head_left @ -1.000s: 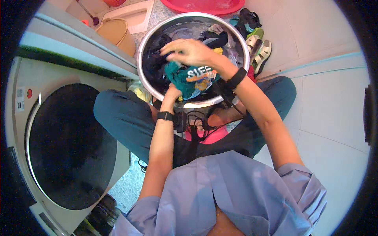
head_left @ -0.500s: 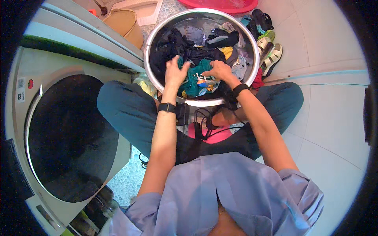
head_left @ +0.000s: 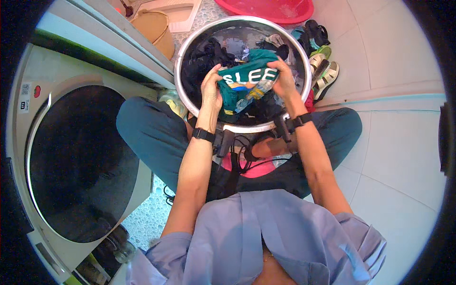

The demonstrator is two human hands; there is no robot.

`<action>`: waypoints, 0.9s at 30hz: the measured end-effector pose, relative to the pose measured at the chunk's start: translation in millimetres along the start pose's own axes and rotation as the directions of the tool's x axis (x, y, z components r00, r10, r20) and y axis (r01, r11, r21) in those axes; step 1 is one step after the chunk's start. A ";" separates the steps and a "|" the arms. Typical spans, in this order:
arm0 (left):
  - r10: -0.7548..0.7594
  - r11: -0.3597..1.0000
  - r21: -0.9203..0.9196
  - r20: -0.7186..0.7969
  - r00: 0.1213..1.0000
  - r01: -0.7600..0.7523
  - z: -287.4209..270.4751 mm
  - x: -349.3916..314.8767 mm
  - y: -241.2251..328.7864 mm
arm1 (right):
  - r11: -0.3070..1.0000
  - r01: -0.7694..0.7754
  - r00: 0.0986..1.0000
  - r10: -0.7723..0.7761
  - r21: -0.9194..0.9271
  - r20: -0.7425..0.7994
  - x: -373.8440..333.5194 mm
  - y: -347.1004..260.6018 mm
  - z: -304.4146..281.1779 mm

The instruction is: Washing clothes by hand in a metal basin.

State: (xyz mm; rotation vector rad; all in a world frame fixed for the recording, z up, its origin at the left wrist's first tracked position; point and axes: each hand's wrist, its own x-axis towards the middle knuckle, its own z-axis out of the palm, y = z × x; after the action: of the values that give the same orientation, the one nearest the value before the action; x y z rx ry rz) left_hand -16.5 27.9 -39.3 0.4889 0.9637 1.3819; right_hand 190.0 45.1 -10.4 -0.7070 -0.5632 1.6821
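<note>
A green printed garment point(head_left: 244, 71) is stretched between my two hands, over a round metal basin point(head_left: 304, 52). My left hand point(head_left: 212, 88) is closed on its left edge, and my right hand point(head_left: 284, 81) grips the opposite edge. White lettering and a colourful picture show on the cloth; its exact kind I cannot tell. Under and around it in the basin lie dark wet clothes point(head_left: 204, 59) and some lighter pieces at the right, partly hidden by the green cloth. Water shows toward the far side of the basin.
At my left stands a front-loading washing machine point(head_left: 85, 161). Several shoes point(head_left: 327, 80) line the right wall beside the basin. Behind are a red tub point(head_left: 266, 12) and a tan bucket point(head_left: 154, 33). My bent knees flank the basin; black cables point(head_left: 244, 156) hang near my feet.
Both hands have taken hold of the green garment, lifted it and spread it taut. Its lettering now faces up, where before it lay bunched among the clothes.
</note>
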 end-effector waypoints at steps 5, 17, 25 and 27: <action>-0.323 0.650 -0.533 0.452 0.832 0.542 -11.5 -7.9 -26.9 | 0.742 0.218 0.933 0.033 -0.634 0.359 -18.7 61.3 62.1; -0.318 0.796 -0.358 0.438 0.841 0.488 -29.1 -1.5 -40.5 | 0.025 0.347 0.916 -0.222 -0.937 0.334 -10.0 88.2 82.5; -0.255 0.950 -0.201 -0.062 0.965 0.238 10.2 -4.3 -10.6 | 0.190 0.120 0.992 -0.059 -0.974 0.111 18.5 47.6 17.0; -0.253 0.912 -0.336 -0.013 0.967 0.234 -0.5 5.8 0.3 | 0.602 -0.021 0.990 0.123 -0.798 0.067 6.5 46.3 9.7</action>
State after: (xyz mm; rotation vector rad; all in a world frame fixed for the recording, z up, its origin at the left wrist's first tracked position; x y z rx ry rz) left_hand -17.6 33.3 -41.0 0.0711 0.7851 1.3007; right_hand 150.4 41.4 -36.9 -1.2884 -1.4461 1.4996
